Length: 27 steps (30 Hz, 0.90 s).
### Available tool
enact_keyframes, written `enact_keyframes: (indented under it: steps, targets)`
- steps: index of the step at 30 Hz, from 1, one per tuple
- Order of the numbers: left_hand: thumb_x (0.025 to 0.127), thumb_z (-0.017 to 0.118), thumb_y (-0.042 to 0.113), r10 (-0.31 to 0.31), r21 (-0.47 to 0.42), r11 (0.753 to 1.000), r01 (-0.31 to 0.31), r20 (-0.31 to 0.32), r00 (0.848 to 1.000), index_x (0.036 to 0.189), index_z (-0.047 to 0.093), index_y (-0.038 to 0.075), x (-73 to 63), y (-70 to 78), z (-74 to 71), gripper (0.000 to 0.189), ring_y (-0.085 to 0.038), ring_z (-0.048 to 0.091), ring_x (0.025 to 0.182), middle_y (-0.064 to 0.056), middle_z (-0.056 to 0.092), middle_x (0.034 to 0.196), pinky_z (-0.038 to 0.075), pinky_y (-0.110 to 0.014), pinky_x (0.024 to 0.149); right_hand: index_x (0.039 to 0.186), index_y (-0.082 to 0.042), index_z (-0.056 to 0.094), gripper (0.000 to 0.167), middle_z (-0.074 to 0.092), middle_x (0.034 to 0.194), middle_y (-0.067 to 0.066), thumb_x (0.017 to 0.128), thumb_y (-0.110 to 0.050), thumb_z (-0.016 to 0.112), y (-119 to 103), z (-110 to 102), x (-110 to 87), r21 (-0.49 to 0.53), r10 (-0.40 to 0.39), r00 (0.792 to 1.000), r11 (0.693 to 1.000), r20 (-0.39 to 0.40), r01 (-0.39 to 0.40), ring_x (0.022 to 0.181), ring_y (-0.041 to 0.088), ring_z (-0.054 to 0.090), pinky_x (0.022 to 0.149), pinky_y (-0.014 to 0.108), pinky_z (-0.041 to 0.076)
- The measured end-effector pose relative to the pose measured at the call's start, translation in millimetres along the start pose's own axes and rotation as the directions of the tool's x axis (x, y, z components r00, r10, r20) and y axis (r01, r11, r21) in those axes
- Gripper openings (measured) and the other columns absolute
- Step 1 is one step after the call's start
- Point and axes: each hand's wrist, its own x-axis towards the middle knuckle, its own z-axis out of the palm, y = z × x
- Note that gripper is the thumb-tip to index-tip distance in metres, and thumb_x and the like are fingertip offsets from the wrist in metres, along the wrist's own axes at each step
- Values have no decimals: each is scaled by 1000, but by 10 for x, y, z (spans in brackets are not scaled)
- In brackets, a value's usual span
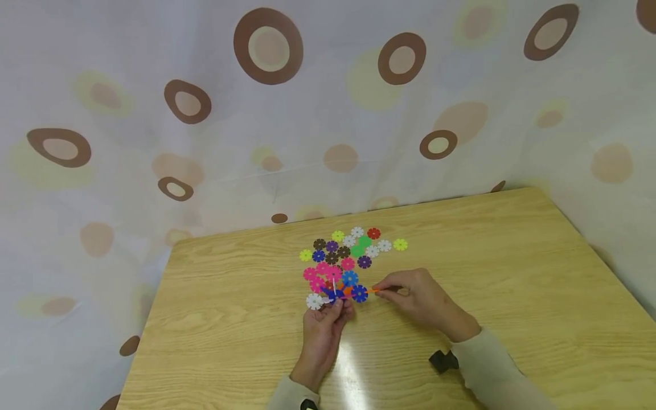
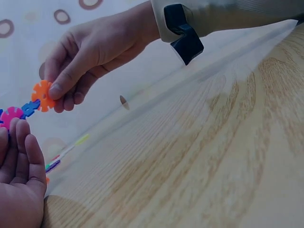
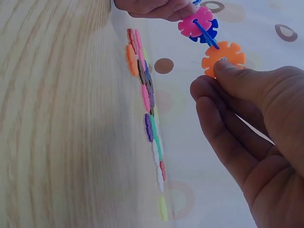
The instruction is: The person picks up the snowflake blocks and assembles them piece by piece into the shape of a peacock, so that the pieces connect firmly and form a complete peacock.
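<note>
My left hand [image 1: 320, 339] holds a joined cluster of notched plastic discs low over the table, with a blue disc [image 1: 335, 295] and a white disc [image 1: 315, 301] in it. Between thumb and fingers my right hand [image 1: 422, 299] pinches an orange disc [image 3: 232, 53], seen flat in the right wrist view. That disc meets the edge of a blue disc [image 1: 360, 293] at the cluster's right end; whether it is fully slotted in I cannot tell. Beside the blue one sits a pink disc [image 3: 197, 23], close to the left fingertips.
Loose discs in several colours lie spread on the wooden table [image 1: 220, 319] beyond the hands, among them a red disc [image 1: 373, 233] and a yellow disc [image 1: 400, 244]. A patterned cloth [image 1: 307, 114] hangs behind the table. A black strap piece [image 1: 443, 361] sits at the right cuff.
</note>
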Motion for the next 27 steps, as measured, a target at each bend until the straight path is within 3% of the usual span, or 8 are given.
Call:
enact_keyframes:
  steps: [6, 11, 17, 21, 27]
  targets:
    - [109, 61, 2, 14, 4, 1000, -14, 31, 999, 109, 67, 9, 0, -15, -24, 9, -6, 76, 93, 4, 83, 97, 64, -27, 95, 104, -6, 85, 13, 85, 99, 4, 96, 2, 79, -2, -5, -7, -38, -91, 995, 995, 44, 93, 90, 15, 82, 79, 28, 67]
    - [109, 60, 2, 25, -10, 1000, -25, 38, 999, 110, 68, 11, 7, -23, -27, 11, -6, 77, 93, 4, 83, 98, 64, -26, 94, 105, -7, 85, 14, 85, 100, 3, 96, 3, 80, 0, 16, -10, -71, -86, 996, 994, 37, 88, 91, 14, 82, 79, 28, 67]
    - [110, 61, 6, 20, -22, 1000, -20, 22, 1000, 115, 68, 12, 3, -18, -12, 10, -6, 77, 97, 5, 82, 103, 63, -27, 99, 108, -11, 84, 17, 85, 103, 0, 95, 0, 81, 5, 37, 13, -105, -17, 999, 994, 31, 20, 94, 11, 80, 83, 28, 67]
    - [111, 62, 8, 9, -29, 1000, -8, 11, 1000, 119, 65, 14, -4, -12, -3, 11, -8, 77, 101, 5, 81, 106, 63, -28, 101, 121, -7, 80, 24, 84, 112, 4, 97, -1, 80, 40, 27, 26, -96, 63, 995, 994, 71, -56, 96, 13, 78, 86, 30, 67]
    - [111, 61, 8, 8, -25, 1000, -8, 22, 1000, 119, 65, 14, -3, -3, -18, 10, -8, 77, 102, 5, 81, 106, 63, -29, 101, 145, -7, 68, 41, 72, 139, 8, 104, -7, 72, 152, 49, 114, -157, 163, 978, 977, 133, -141, 121, 25, 71, 102, 45, 63]
